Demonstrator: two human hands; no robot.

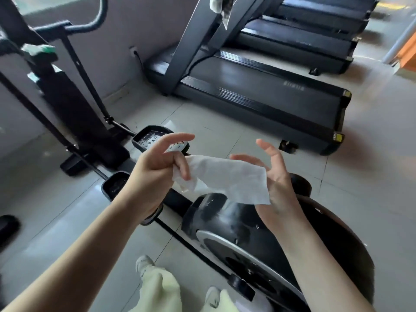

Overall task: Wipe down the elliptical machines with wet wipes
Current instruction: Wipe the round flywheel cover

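One wipe (225, 176) – white, thin, unfolded to a rough rectangle, held in the air between both hands, above the near end of the elliptical (216, 224). Left hand (157, 170): curled fingers pinch the wipe's left end, index finger straight and clear of it. Right hand (279, 188): loose and spread, palm turned to the left, with the wipe's right edge lying against it; whether the thumb presses down on the sheet cannot be told. Handling, as judged: very light, limp, damp and likely to cling to skin; it sags between the hands and has no stiffness of its own, so it should tear under a hard pull and bunch up if dragged by one corner. Best hold – folded or laid flat over the right palm and fingers, pressed to the surface with straight fingers rather than pinched at an edge. The elliptical's black rounded cover shows dull patches, wet or dusty, not clear which. One pedal (155, 137) lies just beyond the left hand. Several treadmills (258, 95) stand far right.
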